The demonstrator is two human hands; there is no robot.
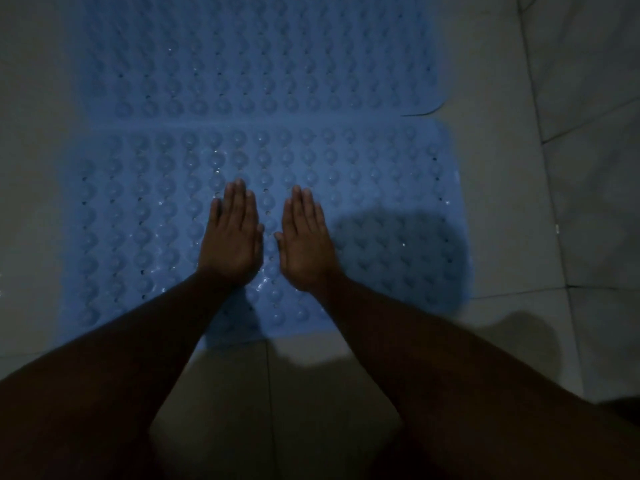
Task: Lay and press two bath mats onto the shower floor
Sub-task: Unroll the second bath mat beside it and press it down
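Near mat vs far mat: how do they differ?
The near mat has the left hand and right hand flat on it; the far mat has none. The near mat reaches further right than the far mat. The far mat's near right corner shows a dark line under it, maybe lifted; the near mat looks flat. Both are blue and studded.

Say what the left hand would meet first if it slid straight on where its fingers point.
Ahead of the left hand lies only more near mat, then, it seems, the edge of the far mat.

Left hand (pixel 233 237), right hand (pixel 304 244) on near mat (pixel 138 220); far mat (pixel 242 64) behind
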